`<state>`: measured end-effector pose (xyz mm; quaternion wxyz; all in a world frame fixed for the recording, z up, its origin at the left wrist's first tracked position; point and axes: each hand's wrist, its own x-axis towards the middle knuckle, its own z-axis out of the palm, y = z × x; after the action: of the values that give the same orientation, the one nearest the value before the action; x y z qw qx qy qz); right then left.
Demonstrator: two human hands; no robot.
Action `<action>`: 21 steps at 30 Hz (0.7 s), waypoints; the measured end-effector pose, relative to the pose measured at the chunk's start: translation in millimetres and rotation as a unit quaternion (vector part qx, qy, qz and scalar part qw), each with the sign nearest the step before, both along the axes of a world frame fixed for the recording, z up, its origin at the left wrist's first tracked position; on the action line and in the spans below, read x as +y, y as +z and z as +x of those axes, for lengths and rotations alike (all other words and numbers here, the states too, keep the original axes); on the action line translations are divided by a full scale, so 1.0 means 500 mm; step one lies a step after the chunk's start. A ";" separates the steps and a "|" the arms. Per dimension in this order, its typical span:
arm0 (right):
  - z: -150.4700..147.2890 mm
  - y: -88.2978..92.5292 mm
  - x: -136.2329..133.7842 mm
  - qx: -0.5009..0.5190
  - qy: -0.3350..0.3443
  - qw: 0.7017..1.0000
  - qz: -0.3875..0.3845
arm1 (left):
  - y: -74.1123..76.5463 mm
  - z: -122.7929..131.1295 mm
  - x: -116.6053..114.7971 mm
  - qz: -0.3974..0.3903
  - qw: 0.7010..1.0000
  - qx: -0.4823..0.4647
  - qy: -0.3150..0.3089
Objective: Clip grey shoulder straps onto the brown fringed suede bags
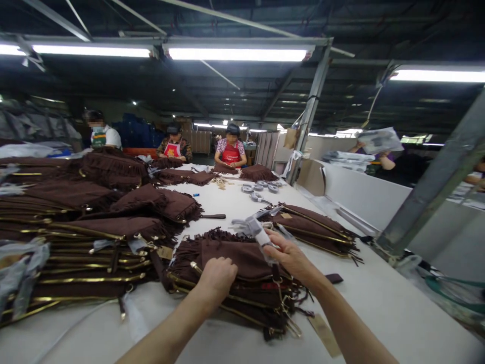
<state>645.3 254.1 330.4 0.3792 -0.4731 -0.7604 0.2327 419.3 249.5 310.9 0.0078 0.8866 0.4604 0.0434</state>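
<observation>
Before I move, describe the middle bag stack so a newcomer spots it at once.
On the white table, find the large bag pile at left. Just right of it sits a smaller stack of fringed brown bags. Only this has the left hand against it, the right hand above.

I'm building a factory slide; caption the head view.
At a white table, left hand on brown fringed bags, right hand holding a pale plastic-wrapped item.

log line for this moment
left hand: on brown fringed bag; right hand: holding translucent plastic packet; leftward: stacked brown gold-zippered bags
</observation>
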 end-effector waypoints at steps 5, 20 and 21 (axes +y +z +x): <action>0.046 0.027 -0.112 0.084 0.020 0.996 -0.016 | 0.010 -0.004 0.044 0.009 0.999 -0.029 0.040; -0.049 -0.087 -0.062 -0.158 -0.034 0.986 0.045 | 0.097 -0.017 0.025 0.038 0.996 -0.064 0.054; -0.058 -0.099 -0.051 -0.171 -0.064 0.982 0.051 | 0.094 -0.010 0.021 0.040 0.997 -0.061 0.041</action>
<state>616.3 228.8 281.1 0.2817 -0.5337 -0.7929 0.0844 414.1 259.8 358.1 -0.0014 0.8624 0.4928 0.1156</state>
